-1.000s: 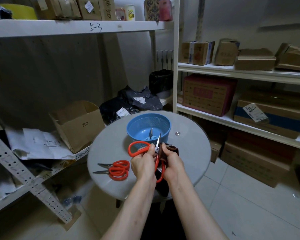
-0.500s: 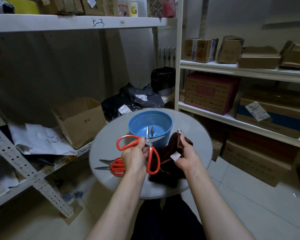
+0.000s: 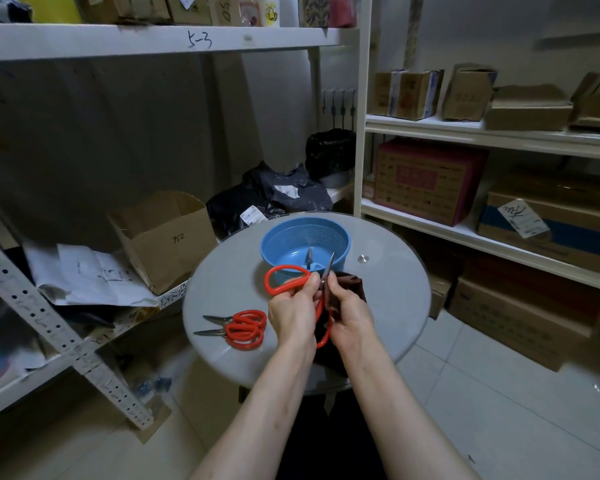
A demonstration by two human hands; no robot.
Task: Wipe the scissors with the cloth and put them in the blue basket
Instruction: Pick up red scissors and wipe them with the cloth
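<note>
I hold the red scissors (image 3: 284, 269) up over the middle of the round tabletop (image 3: 229, 278), just in front of the blue basket (image 3: 274, 239). My left hand (image 3: 293, 315) is curled tight around the handles, and the shiny blades point up. My right hand (image 3: 349, 318) pinches the dark brown cloth (image 3: 352, 287) against the blades, and the rest of the cloth hangs down under my hands. The basket sits near the far edge of the tabletop. Inside it is one small pointy metal thing (image 3: 309, 258), and I cannot tell what it is. Two more red scissors (image 3: 245, 329) lie in a pile near the left edge, points to the left. So I count three scissors, one cloth and one basket.
</note>
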